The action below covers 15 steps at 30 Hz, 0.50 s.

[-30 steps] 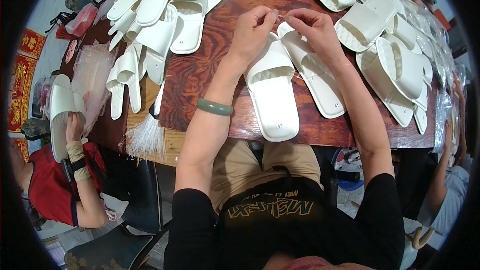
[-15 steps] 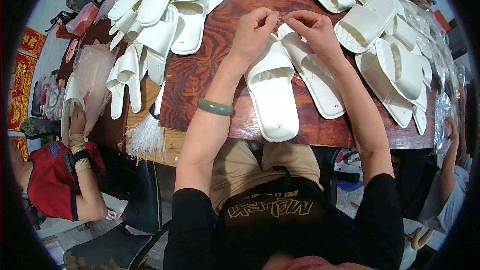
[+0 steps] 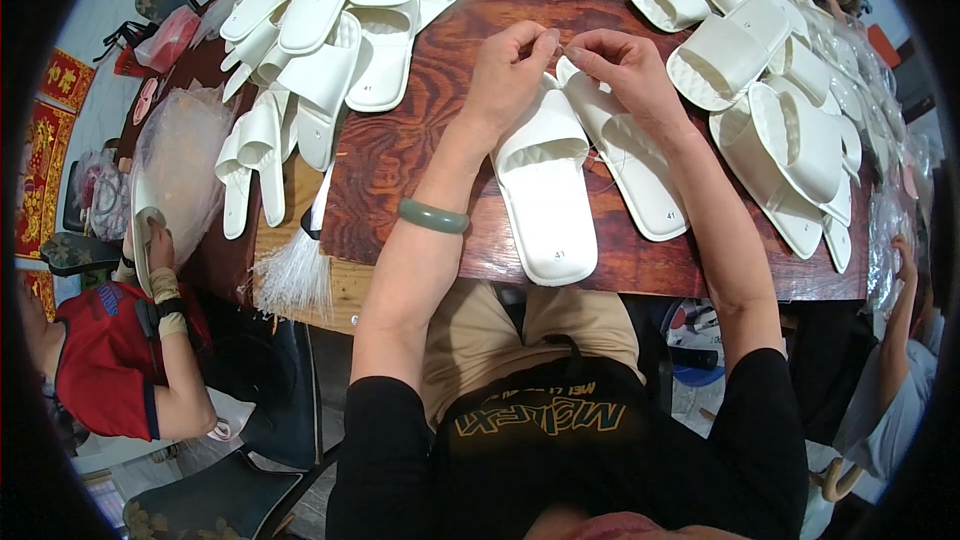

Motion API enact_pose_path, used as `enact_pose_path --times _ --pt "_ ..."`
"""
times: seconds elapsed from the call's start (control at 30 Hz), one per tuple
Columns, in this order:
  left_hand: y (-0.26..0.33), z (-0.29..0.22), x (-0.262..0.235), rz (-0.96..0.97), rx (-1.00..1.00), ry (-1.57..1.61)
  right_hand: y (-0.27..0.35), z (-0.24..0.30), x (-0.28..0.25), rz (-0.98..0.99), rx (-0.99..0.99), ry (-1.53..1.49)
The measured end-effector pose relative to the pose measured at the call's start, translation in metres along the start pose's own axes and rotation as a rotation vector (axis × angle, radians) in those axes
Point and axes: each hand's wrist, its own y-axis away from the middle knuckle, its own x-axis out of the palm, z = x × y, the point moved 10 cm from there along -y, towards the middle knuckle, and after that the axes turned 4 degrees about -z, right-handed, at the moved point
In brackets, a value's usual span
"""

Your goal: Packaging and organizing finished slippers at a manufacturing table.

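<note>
Left hand: my left hand sits at the toe end of a white slipper, fingertips pinched together on something too small for me to make out, possibly a thin thread.
Right hand: my right hand meets the left just above the toe of the second white slipper, its fingers also pinched shut on that same tiny thing.
Pair in hand: the two slippers lie side by side, soles down, on the dark wooden table straight in front of me.
Wrist: a green bangle circles my left forearm.
Left heap: a pile of white slippers covers the far left of the table, with a bundle of white strands at the near edge.
Right heap: more white slippers are stacked to my right.
Progress: I judge this pair to be mid-way; which heap is finished work I cannot tell.
Nearby: a person in a red top sits at lower left.
</note>
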Motion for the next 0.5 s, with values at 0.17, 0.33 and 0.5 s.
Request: enact_pose_path --times 0.17,0.33,0.5 --pt "-0.002 -0.001 -0.003 -0.039 0.006 0.003 -0.004 -0.009 -0.003 -0.039 0.004 0.099" --pt "-0.009 -0.007 -0.034 -0.193 -0.005 0.086 -0.002 -0.01 -0.006 -0.078 0.061 0.04" --pt "0.0 -0.036 -0.056 -0.213 -0.04 0.451 -0.006 -0.019 -0.008 -0.11 0.056 0.057"
